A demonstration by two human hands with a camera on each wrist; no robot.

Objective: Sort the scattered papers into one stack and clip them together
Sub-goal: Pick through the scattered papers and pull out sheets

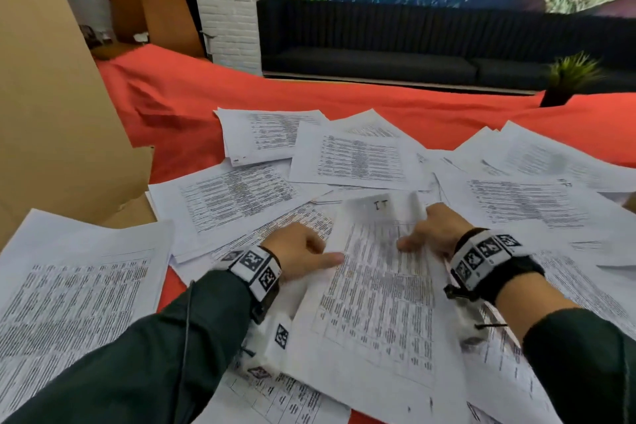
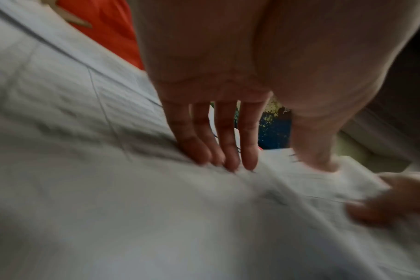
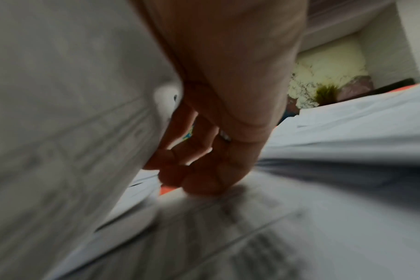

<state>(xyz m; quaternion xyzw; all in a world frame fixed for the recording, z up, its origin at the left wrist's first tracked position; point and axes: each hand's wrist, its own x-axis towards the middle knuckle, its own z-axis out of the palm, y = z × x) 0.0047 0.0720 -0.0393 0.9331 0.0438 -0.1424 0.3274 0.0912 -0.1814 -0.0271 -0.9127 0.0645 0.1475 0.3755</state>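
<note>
Both hands pinch one white printed paper sheet [image 1: 375,289]
Left hand [image 1: 299,253] and right hand [image 1: 432,231] clamp its side edges; the wrist views blur its text, the head view shows its long axis running away from the person

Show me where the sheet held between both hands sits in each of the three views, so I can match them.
Head: the held sheet fills lower centre, left hand and right hand on its sides.
Left wrist: the blurred sheet spreads under the fingers.
Right wrist: it rises at the left, beside the fingers.
Shared landmark: the red cloth.
</note>
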